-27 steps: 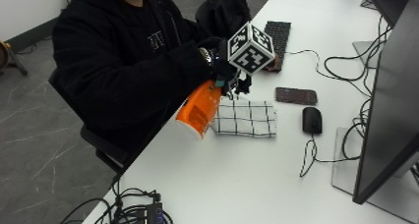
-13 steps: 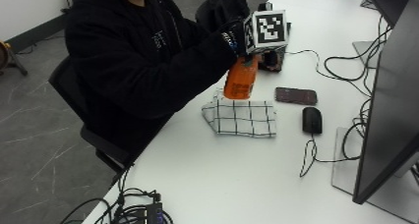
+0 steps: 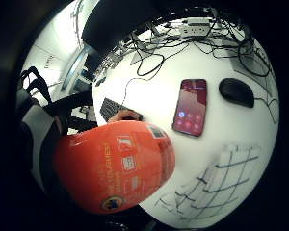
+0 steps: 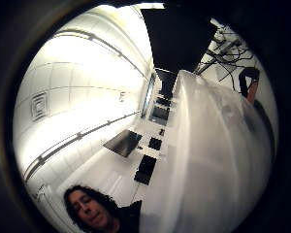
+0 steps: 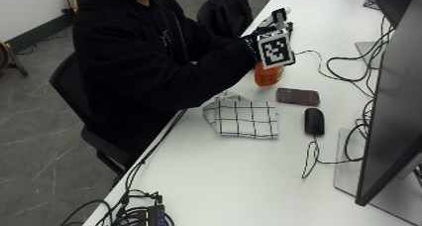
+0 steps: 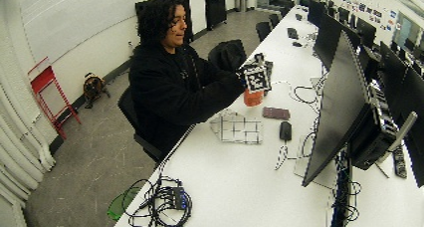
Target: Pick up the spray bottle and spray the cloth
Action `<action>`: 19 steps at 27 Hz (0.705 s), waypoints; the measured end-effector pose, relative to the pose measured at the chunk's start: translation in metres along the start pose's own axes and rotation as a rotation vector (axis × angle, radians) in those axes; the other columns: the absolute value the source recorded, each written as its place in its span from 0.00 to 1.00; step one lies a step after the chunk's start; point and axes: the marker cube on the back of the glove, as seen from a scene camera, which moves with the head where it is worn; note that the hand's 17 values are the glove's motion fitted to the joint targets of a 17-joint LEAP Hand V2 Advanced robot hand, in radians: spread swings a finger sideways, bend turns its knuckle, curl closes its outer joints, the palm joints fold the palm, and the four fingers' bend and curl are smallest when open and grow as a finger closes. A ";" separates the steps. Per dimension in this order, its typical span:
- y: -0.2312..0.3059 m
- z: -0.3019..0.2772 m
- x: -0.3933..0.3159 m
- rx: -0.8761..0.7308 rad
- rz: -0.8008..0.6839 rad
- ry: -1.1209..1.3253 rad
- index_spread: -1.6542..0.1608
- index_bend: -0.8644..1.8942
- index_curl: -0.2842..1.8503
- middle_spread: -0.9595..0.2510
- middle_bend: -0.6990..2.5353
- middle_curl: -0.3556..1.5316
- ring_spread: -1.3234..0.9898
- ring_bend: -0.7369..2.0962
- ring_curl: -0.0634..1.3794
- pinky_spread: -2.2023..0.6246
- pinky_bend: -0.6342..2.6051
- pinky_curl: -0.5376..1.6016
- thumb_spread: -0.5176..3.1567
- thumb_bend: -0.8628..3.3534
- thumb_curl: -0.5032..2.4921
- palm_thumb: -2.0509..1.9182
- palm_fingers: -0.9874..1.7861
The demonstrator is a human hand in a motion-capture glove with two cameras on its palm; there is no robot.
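In the outside view my gloved right hand (image 5: 258,33) grips the upper part of the orange spray bottle (image 5: 267,75) and holds it upright. The bottle hangs low over the white table (image 5: 217,176), just beyond the cloth and beside a phone. The white checked cloth (image 5: 240,118) lies crumpled and flat near the table's front edge. The little finger side palm view shows the bottle's orange body (image 3: 113,166) close up, with the cloth (image 3: 216,180) on the table past it. The bottle's pale top (image 4: 213,160) fills much of the thumb side palm view.
A dark red phone (image 5: 297,96) and a black mouse (image 5: 314,121) lie right of the cloth. A keyboard (image 3: 118,111) sits behind the bottle. A large monitor (image 5: 389,102) and loose cables (image 5: 336,67) take up the right side. Cables (image 5: 135,213) lie at the near end.
The bottle was tilted at the table's edge beside the cloth. My hand has raised it, turned it upright and carried it away from the person, to a spot by the phone.
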 end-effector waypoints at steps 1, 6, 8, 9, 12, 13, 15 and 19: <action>-0.004 0.005 0.005 0.019 0.004 -0.010 0.75 0.45 0.43 0.64 0.42 0.49 0.49 0.51 0.38 0.68 0.33 0.44 0.24 0.20 0.45 0.75 0.85; -0.013 0.018 0.026 0.046 0.040 -0.040 0.75 0.45 0.43 0.64 0.42 0.49 0.49 0.51 0.38 0.68 0.33 0.44 0.24 0.20 0.46 0.75 0.85; -0.014 0.018 0.028 0.042 0.041 -0.048 0.75 0.45 0.43 0.64 0.42 0.49 0.49 0.51 0.38 0.68 0.33 0.45 0.23 0.20 0.46 0.75 0.85; -0.014 0.017 0.030 0.043 0.036 -0.033 0.75 0.45 0.43 0.64 0.42 0.49 0.49 0.51 0.38 0.68 0.33 0.45 0.23 0.20 0.46 0.75 0.85; -0.013 0.016 0.038 0.048 0.008 0.052 0.75 0.45 0.44 0.64 0.42 0.49 0.49 0.51 0.38 0.68 0.33 0.45 0.23 0.20 0.46 0.75 0.85; -0.012 0.018 0.037 0.052 0.000 0.052 0.75 0.45 0.44 0.64 0.42 0.49 0.49 0.51 0.38 0.68 0.33 0.45 0.23 0.20 0.46 0.75 0.85; -0.008 0.022 0.034 0.061 -0.010 0.043 0.75 0.45 0.44 0.64 0.42 0.49 0.49 0.51 0.38 0.68 0.33 0.44 0.23 0.20 0.46 0.75 0.85; -0.005 0.021 0.036 0.098 -0.006 0.082 0.75 0.45 0.44 0.63 0.42 0.49 0.48 0.51 0.39 0.68 0.33 0.44 0.23 0.20 0.46 0.75 0.86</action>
